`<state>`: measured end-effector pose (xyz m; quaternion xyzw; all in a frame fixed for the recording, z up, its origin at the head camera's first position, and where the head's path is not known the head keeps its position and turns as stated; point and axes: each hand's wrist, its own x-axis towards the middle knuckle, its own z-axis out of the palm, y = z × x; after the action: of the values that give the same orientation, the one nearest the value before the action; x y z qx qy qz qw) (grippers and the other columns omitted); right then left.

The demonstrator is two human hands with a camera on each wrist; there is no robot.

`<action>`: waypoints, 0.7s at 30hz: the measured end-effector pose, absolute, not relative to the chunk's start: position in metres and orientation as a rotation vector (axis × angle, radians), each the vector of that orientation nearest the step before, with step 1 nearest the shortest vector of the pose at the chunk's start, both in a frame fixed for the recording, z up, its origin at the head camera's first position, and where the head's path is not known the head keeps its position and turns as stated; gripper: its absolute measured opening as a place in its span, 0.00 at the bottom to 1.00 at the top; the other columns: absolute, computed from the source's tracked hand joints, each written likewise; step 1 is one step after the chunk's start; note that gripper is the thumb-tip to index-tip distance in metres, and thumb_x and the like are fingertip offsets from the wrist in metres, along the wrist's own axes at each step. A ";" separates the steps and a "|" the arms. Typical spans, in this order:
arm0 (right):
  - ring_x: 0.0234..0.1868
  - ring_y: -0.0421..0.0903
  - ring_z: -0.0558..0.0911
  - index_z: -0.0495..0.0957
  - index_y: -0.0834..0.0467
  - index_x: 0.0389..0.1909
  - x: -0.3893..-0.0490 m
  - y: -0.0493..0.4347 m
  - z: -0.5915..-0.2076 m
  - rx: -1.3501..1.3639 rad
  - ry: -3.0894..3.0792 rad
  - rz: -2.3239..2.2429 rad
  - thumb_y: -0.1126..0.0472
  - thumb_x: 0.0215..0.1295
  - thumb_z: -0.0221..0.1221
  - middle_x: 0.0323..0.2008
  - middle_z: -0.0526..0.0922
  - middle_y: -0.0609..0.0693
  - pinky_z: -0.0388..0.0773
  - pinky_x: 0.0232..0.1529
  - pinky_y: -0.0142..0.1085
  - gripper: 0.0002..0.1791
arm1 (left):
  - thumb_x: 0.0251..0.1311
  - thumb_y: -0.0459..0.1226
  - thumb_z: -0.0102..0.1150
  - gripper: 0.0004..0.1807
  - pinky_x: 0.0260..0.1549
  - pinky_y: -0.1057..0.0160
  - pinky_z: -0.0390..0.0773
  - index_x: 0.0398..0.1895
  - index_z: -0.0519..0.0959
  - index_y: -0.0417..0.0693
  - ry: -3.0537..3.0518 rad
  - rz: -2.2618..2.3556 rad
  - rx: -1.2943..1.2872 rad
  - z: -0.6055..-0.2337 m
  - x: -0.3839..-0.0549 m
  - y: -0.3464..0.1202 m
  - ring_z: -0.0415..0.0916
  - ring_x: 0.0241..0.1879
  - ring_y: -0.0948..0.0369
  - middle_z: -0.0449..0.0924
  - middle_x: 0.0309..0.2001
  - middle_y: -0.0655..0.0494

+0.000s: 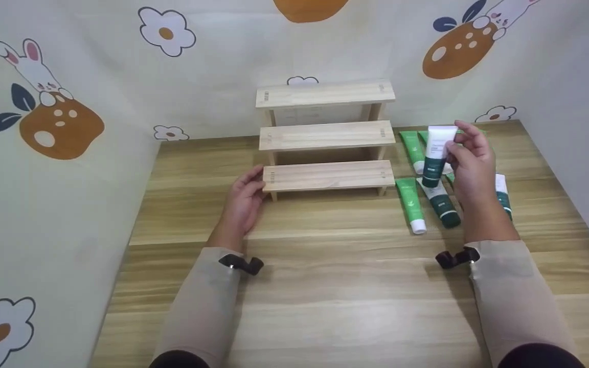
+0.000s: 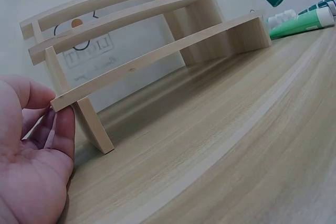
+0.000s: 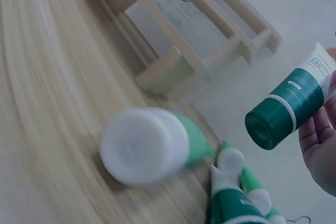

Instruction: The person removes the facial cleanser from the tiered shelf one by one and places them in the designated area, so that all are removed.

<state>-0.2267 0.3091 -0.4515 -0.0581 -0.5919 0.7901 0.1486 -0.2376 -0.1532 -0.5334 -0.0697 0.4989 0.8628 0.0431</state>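
Observation:
A three-tier wooden shelf [image 1: 327, 176] stands at the back of the table. The left hand [image 1: 246, 202] pinches the left end of its lowest board between thumb and fingers, as the left wrist view [image 2: 37, 140] also shows. In the right hand [image 1: 473, 168] is a white and dark green squeeze tube [image 1: 440, 153], gripped near its white crimped end with the dark cap downward. It is held above other tubes lying on the table, among them a light green tube [image 1: 410, 204] with a white cap and a dark green and white tube [image 1: 443, 204].
Another white and dark green tube [image 1: 502, 197] lies right of the right forearm, and a green tube [image 1: 412, 148] lies beside the shelf. A wall covering with rabbits and flowers [image 1: 166, 33] rises behind the wooden table [image 1: 335, 286].

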 end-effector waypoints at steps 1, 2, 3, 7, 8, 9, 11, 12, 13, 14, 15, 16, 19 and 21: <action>0.53 0.47 0.76 0.78 0.50 0.69 -0.226 0.314 -0.451 -0.179 -1.689 2.269 0.67 0.78 0.58 0.50 0.77 0.48 0.78 0.49 0.31 0.23 | 0.69 0.20 0.48 0.32 0.57 0.67 0.83 0.77 0.63 0.29 1.522 2.641 -0.215 -0.533 -0.238 -0.153 0.80 0.58 0.61 0.78 0.62 0.52; 0.54 0.47 0.76 0.78 0.50 0.69 -0.225 0.319 -0.450 -0.193 -1.681 2.261 0.67 0.78 0.58 0.51 0.77 0.48 0.78 0.50 0.31 0.23 | 0.69 0.20 0.48 0.32 0.57 0.67 0.83 0.77 0.64 0.29 1.520 2.644 -0.217 -0.533 -0.238 -0.153 0.80 0.58 0.61 0.78 0.62 0.52; 0.56 0.47 0.75 0.78 0.50 0.69 -0.224 0.324 -0.450 -0.209 -1.670 2.258 0.67 0.78 0.58 0.51 0.77 0.48 0.77 0.51 0.31 0.23 | 0.69 0.20 0.48 0.32 0.57 0.66 0.83 0.77 0.64 0.29 1.518 2.646 -0.221 -0.533 -0.238 -0.153 0.80 0.58 0.61 0.78 0.62 0.52; 0.58 0.46 0.73 0.79 0.49 0.69 -0.221 0.342 -0.448 -0.274 -1.616 2.257 0.67 0.78 0.58 0.51 0.75 0.47 0.76 0.55 0.31 0.23 | 0.70 0.20 0.47 0.31 0.56 0.66 0.83 0.77 0.64 0.30 1.530 2.635 -0.218 -0.533 -0.237 -0.153 0.80 0.57 0.61 0.77 0.63 0.51; 0.59 0.46 0.73 0.79 0.49 0.69 -0.220 0.347 -0.448 -0.287 -1.598 2.257 0.67 0.78 0.58 0.51 0.75 0.47 0.76 0.55 0.31 0.23 | 0.70 0.20 0.47 0.32 0.56 0.66 0.83 0.78 0.63 0.30 1.530 2.633 -0.219 -0.533 -0.237 -0.153 0.80 0.58 0.61 0.77 0.64 0.51; 0.59 0.45 0.73 0.80 0.49 0.69 -0.220 0.351 -0.448 -0.301 -1.578 2.259 0.68 0.78 0.58 0.51 0.75 0.47 0.76 0.56 0.31 0.23 | 0.70 0.20 0.47 0.32 0.56 0.66 0.83 0.78 0.63 0.30 1.535 2.628 -0.216 -0.533 -0.237 -0.153 0.79 0.58 0.62 0.76 0.64 0.51; 0.59 0.45 0.73 0.80 0.50 0.68 -0.219 0.360 -0.448 -0.320 -1.547 2.252 0.69 0.77 0.58 0.51 0.76 0.47 0.76 0.56 0.31 0.23 | 0.70 0.21 0.47 0.32 0.57 0.67 0.83 0.78 0.63 0.30 1.537 2.625 -0.209 -0.534 -0.237 -0.153 0.79 0.58 0.62 0.75 0.65 0.51; 0.59 0.45 0.73 0.80 0.51 0.68 -0.219 0.364 -0.447 -0.327 -1.526 2.249 0.70 0.77 0.58 0.51 0.76 0.48 0.77 0.56 0.31 0.23 | 0.70 0.21 0.48 0.33 0.57 0.67 0.83 0.79 0.63 0.31 1.535 2.627 -0.207 -0.533 -0.237 -0.153 0.79 0.59 0.62 0.75 0.65 0.51; 0.59 0.45 0.73 0.81 0.51 0.67 -0.219 0.369 -0.447 -0.333 -1.514 2.241 0.71 0.76 0.58 0.52 0.76 0.48 0.77 0.56 0.30 0.23 | 0.70 0.21 0.48 0.33 0.57 0.67 0.83 0.78 0.63 0.31 1.532 2.631 -0.207 -0.533 -0.237 -0.153 0.79 0.59 0.62 0.76 0.65 0.51; 0.59 0.44 0.73 0.81 0.51 0.67 -0.218 0.374 -0.446 -0.348 -1.501 2.234 0.71 0.76 0.58 0.52 0.76 0.48 0.78 0.55 0.30 0.24 | 0.70 0.21 0.48 0.32 0.57 0.67 0.83 0.78 0.63 0.30 1.536 2.631 -0.203 -0.533 -0.237 -0.153 0.79 0.59 0.62 0.76 0.64 0.52; 0.59 0.44 0.73 0.81 0.51 0.67 -0.217 0.379 -0.446 -0.361 -1.489 2.227 0.72 0.75 0.58 0.52 0.76 0.48 0.78 0.54 0.29 0.24 | 0.70 0.21 0.48 0.32 0.56 0.67 0.83 0.78 0.63 0.30 1.545 2.628 -0.197 -0.533 -0.237 -0.153 0.79 0.58 0.62 0.77 0.64 0.52; 0.59 0.44 0.73 0.81 0.51 0.67 -0.216 0.384 -0.446 -0.374 -1.476 2.223 0.72 0.75 0.58 0.52 0.75 0.48 0.79 0.53 0.29 0.24 | 0.70 0.21 0.48 0.32 0.56 0.67 0.83 0.78 0.63 0.30 1.552 2.625 -0.192 -0.533 -0.237 -0.154 0.79 0.58 0.62 0.77 0.63 0.52; 0.58 0.44 0.73 0.81 0.50 0.68 -0.213 0.399 -0.446 -0.452 -1.455 2.214 0.71 0.75 0.59 0.53 0.75 0.47 0.80 0.50 0.27 0.24 | 0.71 0.21 0.47 0.32 0.54 0.67 0.83 0.78 0.63 0.30 1.572 2.613 -0.184 -0.532 -0.236 -0.154 0.79 0.58 0.62 0.78 0.62 0.54; 0.58 0.43 0.73 0.81 0.49 0.68 -0.211 0.408 -0.447 -0.505 -1.461 2.202 0.69 0.75 0.60 0.54 0.75 0.46 0.81 0.50 0.26 0.24 | 0.71 0.22 0.48 0.32 0.54 0.67 0.83 0.78 0.63 0.31 1.576 2.607 -0.181 -0.532 -0.236 -0.154 0.78 0.58 0.62 0.78 0.62 0.54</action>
<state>-0.2111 0.4083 -0.4468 -0.1830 -0.5292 0.7977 0.2239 -0.2359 -0.1539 -0.5321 -0.0594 0.5159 0.8534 0.0447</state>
